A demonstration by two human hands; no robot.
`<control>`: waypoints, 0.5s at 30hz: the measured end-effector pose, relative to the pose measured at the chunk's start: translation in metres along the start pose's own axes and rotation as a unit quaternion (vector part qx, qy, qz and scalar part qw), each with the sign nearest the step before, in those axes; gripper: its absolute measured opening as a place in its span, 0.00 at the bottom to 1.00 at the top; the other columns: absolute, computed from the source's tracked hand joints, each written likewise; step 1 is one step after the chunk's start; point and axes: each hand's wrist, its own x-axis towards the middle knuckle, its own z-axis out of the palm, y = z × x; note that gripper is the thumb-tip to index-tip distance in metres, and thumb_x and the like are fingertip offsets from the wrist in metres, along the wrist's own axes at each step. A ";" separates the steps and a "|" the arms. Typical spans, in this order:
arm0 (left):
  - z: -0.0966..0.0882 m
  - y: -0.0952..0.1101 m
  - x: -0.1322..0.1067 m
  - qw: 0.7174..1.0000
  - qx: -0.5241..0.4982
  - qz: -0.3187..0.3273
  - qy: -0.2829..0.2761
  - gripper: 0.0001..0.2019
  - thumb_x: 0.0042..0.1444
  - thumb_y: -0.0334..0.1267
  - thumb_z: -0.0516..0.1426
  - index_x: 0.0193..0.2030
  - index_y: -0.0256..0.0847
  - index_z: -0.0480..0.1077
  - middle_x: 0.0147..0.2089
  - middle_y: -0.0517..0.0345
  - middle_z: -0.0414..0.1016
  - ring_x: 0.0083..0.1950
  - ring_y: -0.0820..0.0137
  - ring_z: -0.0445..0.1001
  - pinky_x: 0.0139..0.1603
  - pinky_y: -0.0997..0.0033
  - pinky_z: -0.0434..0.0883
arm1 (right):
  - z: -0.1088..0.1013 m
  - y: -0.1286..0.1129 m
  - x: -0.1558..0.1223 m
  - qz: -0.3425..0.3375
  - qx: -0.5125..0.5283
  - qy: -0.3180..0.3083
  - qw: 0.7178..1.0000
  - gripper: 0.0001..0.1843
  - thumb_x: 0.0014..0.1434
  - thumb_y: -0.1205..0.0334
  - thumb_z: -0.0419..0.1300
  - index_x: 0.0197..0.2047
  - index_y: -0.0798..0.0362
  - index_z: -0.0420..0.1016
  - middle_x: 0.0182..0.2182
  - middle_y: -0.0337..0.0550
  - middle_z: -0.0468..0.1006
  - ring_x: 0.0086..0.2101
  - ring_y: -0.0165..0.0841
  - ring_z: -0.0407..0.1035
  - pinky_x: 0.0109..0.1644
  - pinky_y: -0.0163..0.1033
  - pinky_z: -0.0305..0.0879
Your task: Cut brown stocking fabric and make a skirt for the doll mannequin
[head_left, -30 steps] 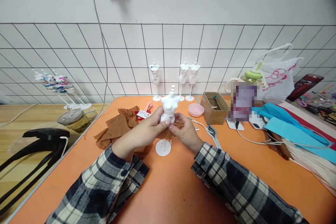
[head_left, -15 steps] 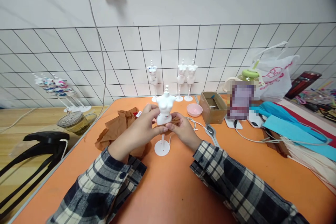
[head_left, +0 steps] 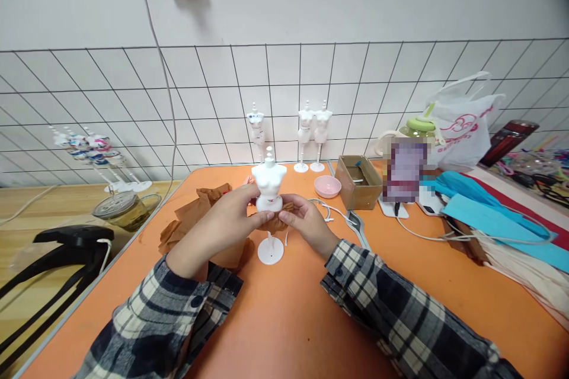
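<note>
A small white mannequin (head_left: 268,182) on a round stand is upright on the table in front of me. Brown fabric (head_left: 276,224) lies gathered around the bottom of its torso. My left hand (head_left: 233,213) curls round the left side, its thumb pressing the fabric at the front and its fingers partly hidden behind the torso. On the other side, my right hand (head_left: 307,220) pinches the same fabric between thumb and fingers. More crumpled brown fabric (head_left: 189,208) spreads beneath and beyond my left forearm.
Behind stand more small mannequins (head_left: 304,130). To the right are a pink bowl (head_left: 328,188), a cardboard box (head_left: 359,192), grey-handled scissors (head_left: 357,225), a propped phone (head_left: 405,172) with a cable, and blue fabric (head_left: 498,219). A jar (head_left: 122,210) stands left of the table.
The mannequin has shifted a little left and its torso has turned. The fabric now hangs lower at the front between my thumbs. A white tag near my left hand is no longer visible.
</note>
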 end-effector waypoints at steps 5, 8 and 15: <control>-0.002 -0.008 0.002 0.998 0.027 -0.045 0.047 0.15 0.54 0.46 0.60 0.47 0.44 0.71 0.42 0.56 0.78 0.41 0.59 0.75 0.41 0.64 0.68 | -0.001 0.005 -0.003 -0.011 0.009 0.054 0.998 0.24 0.50 0.54 0.67 0.49 0.48 0.66 0.38 0.40 0.76 0.40 0.33 0.72 0.45 0.40 0.70; -0.003 -0.009 0.002 0.997 0.043 -0.047 0.047 0.14 0.54 0.46 0.59 0.46 0.44 0.72 0.42 0.56 0.79 0.40 0.59 0.75 0.41 0.63 0.68 | -0.002 0.006 -0.003 -0.027 -0.013 0.086 0.996 0.18 0.49 0.52 0.67 0.39 0.50 0.68 0.33 0.39 0.75 0.36 0.32 0.71 0.41 0.38 0.70; -0.004 -0.009 0.000 0.998 0.035 -0.025 0.035 0.14 0.54 0.43 0.59 0.48 0.46 0.73 0.43 0.58 0.78 0.44 0.59 0.74 0.44 0.64 0.68 | -0.006 0.012 -0.003 0.069 0.005 -0.001 0.998 0.18 0.52 0.45 0.63 0.31 0.53 0.69 0.23 0.35 0.69 0.23 0.26 0.64 0.28 0.33 0.63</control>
